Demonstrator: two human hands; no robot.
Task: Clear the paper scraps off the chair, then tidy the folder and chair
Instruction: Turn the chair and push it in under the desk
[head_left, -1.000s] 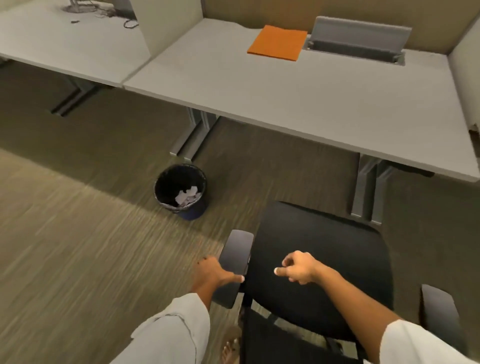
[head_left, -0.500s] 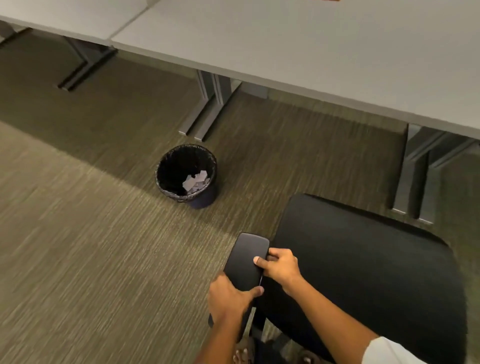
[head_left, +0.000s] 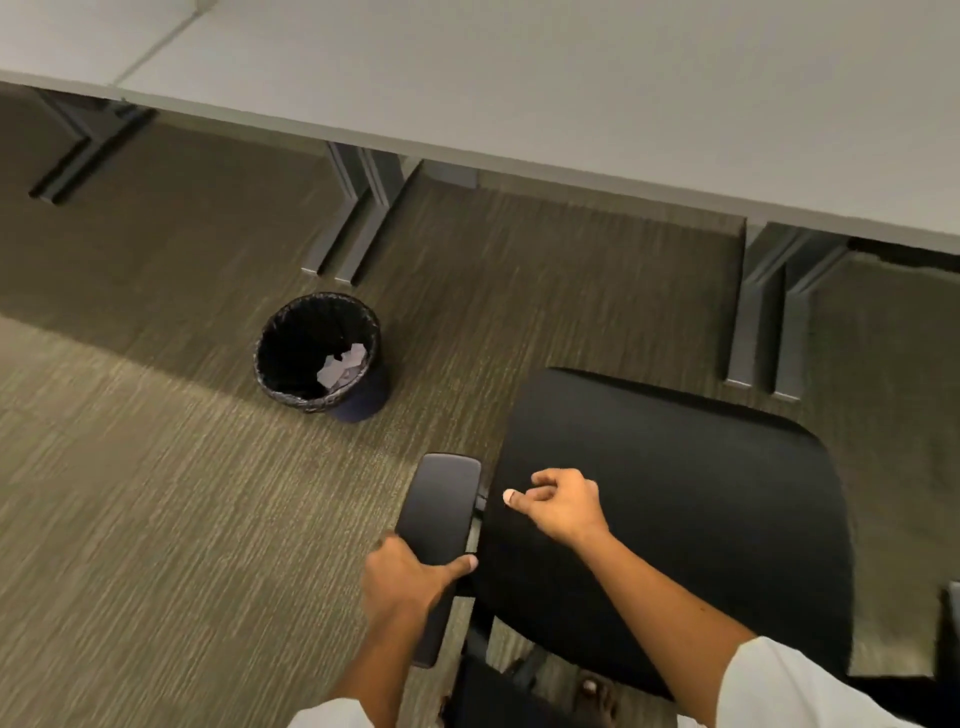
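The left hand (head_left: 410, 577) grips the rear of the chair's left armrest (head_left: 439, 525), thumb across the pad; the right hand (head_left: 563, 506) hovers loosely curled, grasping nothing, over the bare seat (head_left: 701, 509). Paper scraps (head_left: 343, 366) lie in the wastebasket (head_left: 319, 353) on the carpet. Clearing looks done; next, likely push the chair under the bench (head_left: 519, 104).

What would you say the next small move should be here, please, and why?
Probably push the chair in toward the desk: its seat looks bare, scraps lie in the bin, and the left hand grips the armrest.
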